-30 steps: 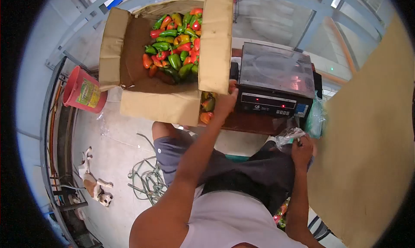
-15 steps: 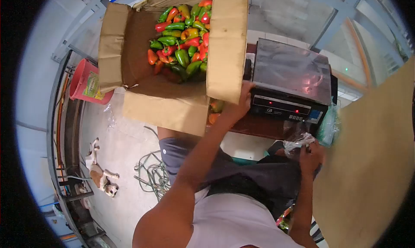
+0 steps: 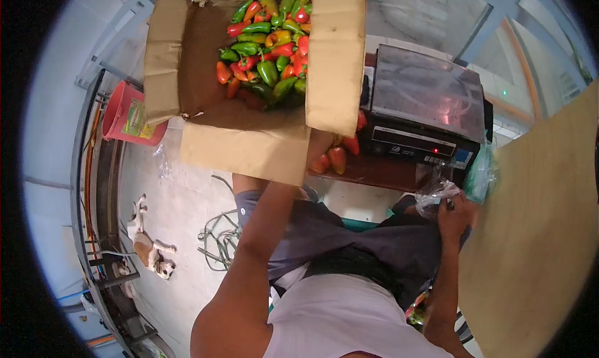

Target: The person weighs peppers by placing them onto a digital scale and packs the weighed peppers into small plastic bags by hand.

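Observation:
My left hand (image 3: 320,143) reaches beneath the flap of a cardboard box (image 3: 244,151), beside loose red peppers (image 3: 337,160) on a brown table (image 3: 387,172); the flap and peppers hide its fingers. Red, green and yellow peppers (image 3: 267,72) fill part of the box. Over my thigh, my right hand (image 3: 455,217) is closed on a clear plastic bag (image 3: 435,197). Between my hands and farther back stands a black scale (image 3: 412,139) with a metal top plate and a red light.
A pink bucket (image 3: 128,117) stands left of the box. Lower down, a white and brown dog (image 3: 148,250) lies on the floor near a coiled green hose (image 3: 219,239). A large tan panel (image 3: 536,233) rises at the right. A green plastic bag (image 3: 482,174) hangs beside the scale.
My left hand has moved from the scale's left edge down and left, under the box flap. More red peppers show beside the scale. My right hand keeps hold of the clear bag.

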The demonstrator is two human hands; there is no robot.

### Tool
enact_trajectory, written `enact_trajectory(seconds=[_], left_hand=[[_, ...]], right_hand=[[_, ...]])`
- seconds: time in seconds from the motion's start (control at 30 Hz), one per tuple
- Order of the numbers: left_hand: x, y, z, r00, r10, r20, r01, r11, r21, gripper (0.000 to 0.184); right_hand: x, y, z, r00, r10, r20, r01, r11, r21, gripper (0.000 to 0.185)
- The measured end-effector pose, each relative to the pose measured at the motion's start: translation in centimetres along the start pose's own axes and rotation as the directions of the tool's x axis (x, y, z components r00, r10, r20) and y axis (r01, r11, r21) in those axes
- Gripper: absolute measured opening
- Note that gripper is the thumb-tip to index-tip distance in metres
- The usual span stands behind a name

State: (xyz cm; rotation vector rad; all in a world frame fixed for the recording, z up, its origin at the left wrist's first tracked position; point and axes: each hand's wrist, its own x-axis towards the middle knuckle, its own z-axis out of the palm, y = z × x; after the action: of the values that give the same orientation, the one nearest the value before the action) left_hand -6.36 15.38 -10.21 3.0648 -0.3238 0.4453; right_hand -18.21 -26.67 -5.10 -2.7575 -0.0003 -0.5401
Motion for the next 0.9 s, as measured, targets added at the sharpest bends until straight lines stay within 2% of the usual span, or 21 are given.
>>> enact_trajectory(seconds=[0.13,0.23,0.43,0.53,0.63,0.73,0.9], left_hand=[[-0.3,-0.3,-0.7,1.0,0.004,0.003,-0.004,1.0,-0.011,0.024],[-0.7,-0.6,-1.3,1.0,0.009,0.013,-0.009,1.0,-0.012,0.024],[-0.7,-1.4,-2.1,1.0,-0.006,0.029,0.007,1.0,-0.012,0.024],[-0.7,-1.4,-2.4,0.999,0.0,0.037,0.001,1.0,-0.016,0.024],[-0.8,-1.4,-2.8,0.999,0.001,0.042,-0.001,1.0,-0.017,0.024],[-0.8,-1.3,-3.1,0.999,0.0,0.046,0.0,1.0,-0.019,0.024],[-0.4,-1.0,-3.3,0.999,0.001,0.051,0.0,1.0,-0.017,0.024]], right_hand=[[-0.4,-0.3,-0.1,0.998,0.058,0.031,-0.058,0.998,-0.011,0.02],[-0.9,0.8,1.1,0.998,0.049,-0.035,-0.05,0.999,-0.01,0.019],[-0.3,0.5,0.4,0.994,0.066,0.082,-0.06,0.996,-0.07,0.019],[-0.1,0.1,0.1,0.995,0.079,0.06,-0.084,0.992,0.092,0.02],[-0.5,0.7,0.4,0.998,0.046,0.036,-0.047,0.998,0.043,0.02],[-0.6,0.5,0.2,0.986,0.117,0.122,-0.12,0.992,0.022,0.024],[-0.5,0.2,-0.1,0.977,0.146,0.157,-0.159,0.984,0.075,0.025]])
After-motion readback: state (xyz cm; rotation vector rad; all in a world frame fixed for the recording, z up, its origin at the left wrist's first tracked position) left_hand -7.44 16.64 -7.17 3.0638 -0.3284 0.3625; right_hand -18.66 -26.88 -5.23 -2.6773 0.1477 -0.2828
